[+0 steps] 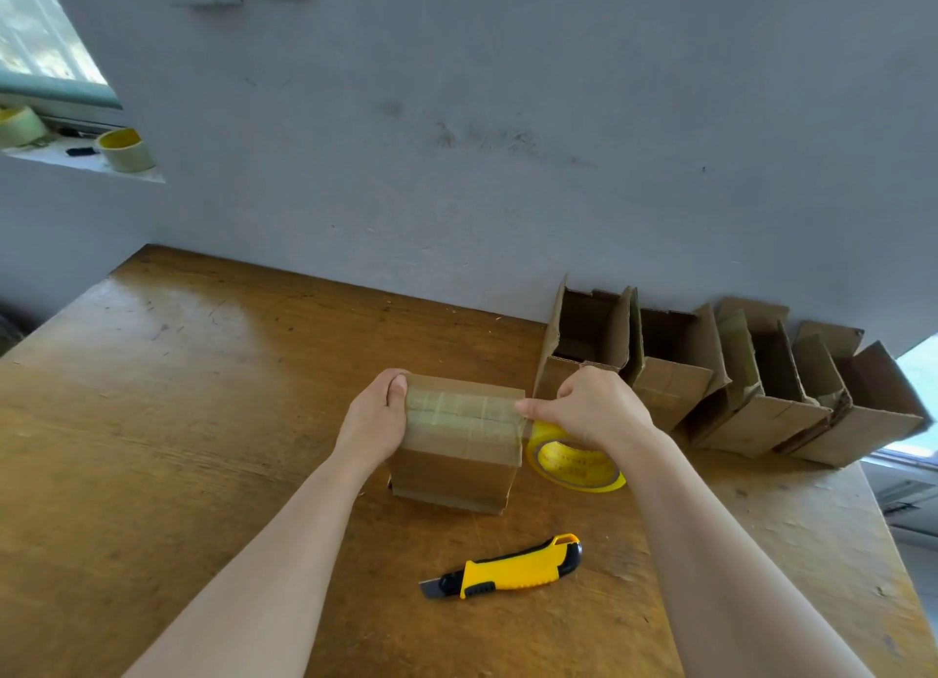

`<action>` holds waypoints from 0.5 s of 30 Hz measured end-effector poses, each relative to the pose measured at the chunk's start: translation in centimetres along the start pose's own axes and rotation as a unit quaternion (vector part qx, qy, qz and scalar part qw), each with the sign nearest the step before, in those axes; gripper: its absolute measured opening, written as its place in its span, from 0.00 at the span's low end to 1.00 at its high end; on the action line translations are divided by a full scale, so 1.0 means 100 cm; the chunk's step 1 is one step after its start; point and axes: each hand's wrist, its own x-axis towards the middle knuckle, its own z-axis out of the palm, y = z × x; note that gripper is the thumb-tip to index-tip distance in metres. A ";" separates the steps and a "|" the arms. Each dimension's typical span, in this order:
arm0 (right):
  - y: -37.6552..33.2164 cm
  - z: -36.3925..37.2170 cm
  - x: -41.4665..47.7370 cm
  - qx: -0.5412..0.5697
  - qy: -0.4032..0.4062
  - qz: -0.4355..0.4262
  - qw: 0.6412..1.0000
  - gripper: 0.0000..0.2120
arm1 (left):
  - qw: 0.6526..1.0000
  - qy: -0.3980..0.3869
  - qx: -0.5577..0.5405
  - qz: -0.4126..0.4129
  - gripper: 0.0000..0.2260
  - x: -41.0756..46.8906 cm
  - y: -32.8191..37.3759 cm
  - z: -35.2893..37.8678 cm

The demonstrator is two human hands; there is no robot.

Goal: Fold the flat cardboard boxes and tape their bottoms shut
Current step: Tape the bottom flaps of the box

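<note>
A small cardboard box [457, 467] stands bottom-up in the middle of the wooden table [203, 423]. A strip of clear tape [462, 413] runs across its closed flaps. My left hand [375, 418] grips the box's left edge, thumb pressing on the tape end. My right hand [594, 406] holds the yellow-cored tape roll [573, 461] just right of the box, its index finger pressing the tape at the box's right edge. The tape is still joined to the roll.
A yellow and black utility knife [512, 568] lies near me with its blade out. Several folded boxes [710, 373] lie on their sides along the wall at right. Two tape rolls [124, 149] sit on the window sill at far left.
</note>
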 end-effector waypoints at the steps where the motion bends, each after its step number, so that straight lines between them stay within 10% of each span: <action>1: 0.001 0.001 0.000 0.006 0.001 -0.001 1.000 0.31 | 1.000 -0.001 0.002 0.001 0.16 0.000 0.000 0.000; 15: 0.019 0.025 0.011 0.086 -0.038 -0.002 0.996 0.30 | 0.999 -0.030 -0.027 -0.009 0.19 -0.005 0.001 0.000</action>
